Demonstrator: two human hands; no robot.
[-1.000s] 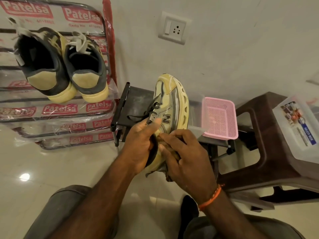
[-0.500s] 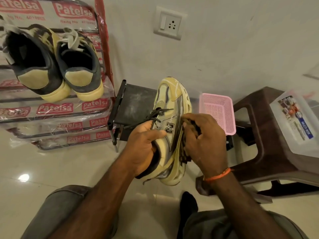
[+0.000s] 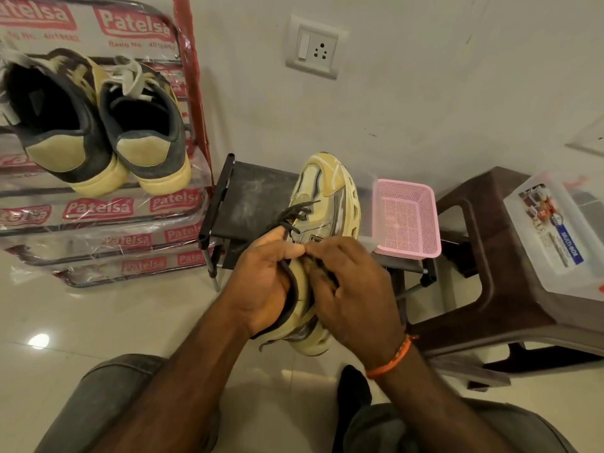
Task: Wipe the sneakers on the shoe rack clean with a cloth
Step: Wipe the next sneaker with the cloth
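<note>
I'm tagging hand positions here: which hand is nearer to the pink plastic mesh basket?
Right. The right hand presses a dark cloth on the yellow sneaker's side, just below-left of the pink plastic mesh basket. The left hand grips the sneaker's collar on the side away from the basket.

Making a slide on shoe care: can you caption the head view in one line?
Left hand grips a cream sneaker while the right hand rubs a dark cloth along its side.

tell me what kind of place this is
Probably a room in a home: glossy floor tiles, a wall socket, a wrapped shoe rack holding sneakers, and a plastic stool.
</note>
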